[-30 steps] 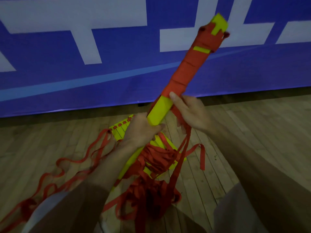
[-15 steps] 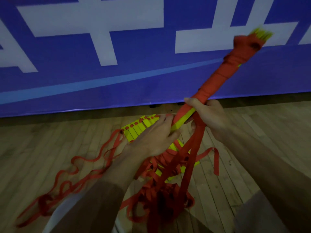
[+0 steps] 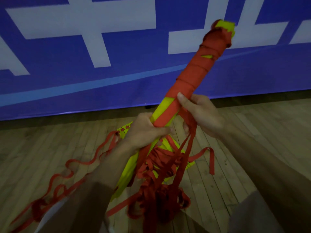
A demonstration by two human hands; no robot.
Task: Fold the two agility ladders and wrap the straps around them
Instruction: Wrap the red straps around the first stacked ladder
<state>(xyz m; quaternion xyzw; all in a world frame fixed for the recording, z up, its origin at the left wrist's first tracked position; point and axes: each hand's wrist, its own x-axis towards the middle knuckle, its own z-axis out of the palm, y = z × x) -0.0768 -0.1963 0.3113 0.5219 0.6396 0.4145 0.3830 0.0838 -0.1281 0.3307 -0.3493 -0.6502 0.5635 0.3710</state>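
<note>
**Red strap part-wound on one ladder; second ladder on the floor**

Count: two ladders, two hands.

Ladder 1: the ladder bundle (image 3: 193, 78), yellow rungs stacked flat, is held off the floor, tilted up and to the right. The red strap (image 3: 186, 149) covers its upper part in close turns. Yellow shows at the top end, through one small gap, and near the hands.

Left hand (image 3: 146, 130): fingers curled round the bundle below the wrapped part, a full grip.

Right hand (image 3: 202, 115): thumb pressed on the lowest turn, fingers closed around loose strap lengths that drop into a tangle below. Number of strands in the tangle: cannot tell.

Ladder 2: the second ladder (image 3: 124, 130) lies on the wooden floor (image 3: 252, 132), mostly hidden behind the hands. Its loose strap loops (image 3: 80, 163) trail left.

Background: one blue banner (image 3: 101, 73) with white shapes.
</note>
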